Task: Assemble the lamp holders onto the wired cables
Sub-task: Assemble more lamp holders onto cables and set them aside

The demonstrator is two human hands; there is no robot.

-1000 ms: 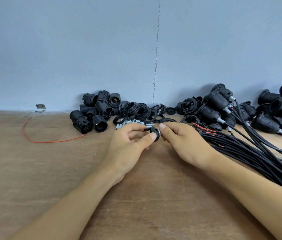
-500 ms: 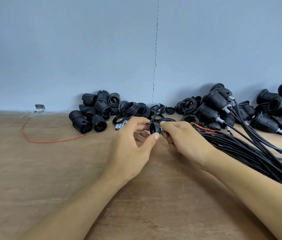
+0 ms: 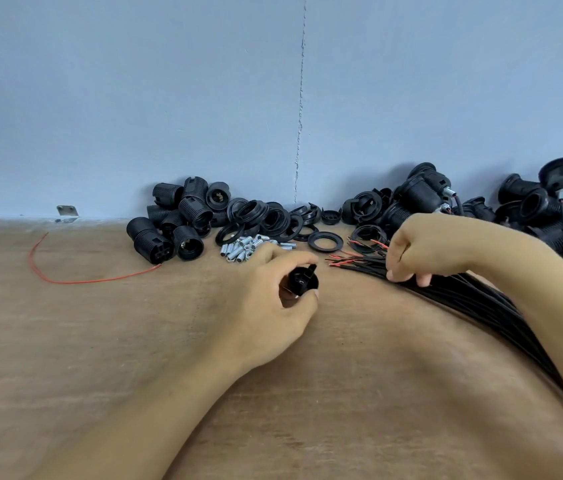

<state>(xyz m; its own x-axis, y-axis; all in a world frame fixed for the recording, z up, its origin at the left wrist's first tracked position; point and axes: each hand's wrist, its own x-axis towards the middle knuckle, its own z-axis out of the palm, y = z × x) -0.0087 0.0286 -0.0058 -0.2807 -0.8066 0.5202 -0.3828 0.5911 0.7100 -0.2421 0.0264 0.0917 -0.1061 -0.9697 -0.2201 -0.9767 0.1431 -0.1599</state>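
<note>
Our hands, joined on one part a moment ago, have come apart, and the right hand (image 3: 422,251) has gone over to the black cables (image 3: 474,296). The brown wooden table (image 3: 100,341) runs back to a blue-grey wall (image 3: 169,98), where holder shells (image 3: 176,220), rings (image 3: 325,241) and small metal tubes (image 3: 242,249) lie heaped, a red wire (image 3: 76,280) off to the left. Our left hand (image 3: 266,306) grips the lamp holder cap (image 3: 302,280) just left of the cables' red ends, while our right curls round the bundle, apart from the cap.
</note>
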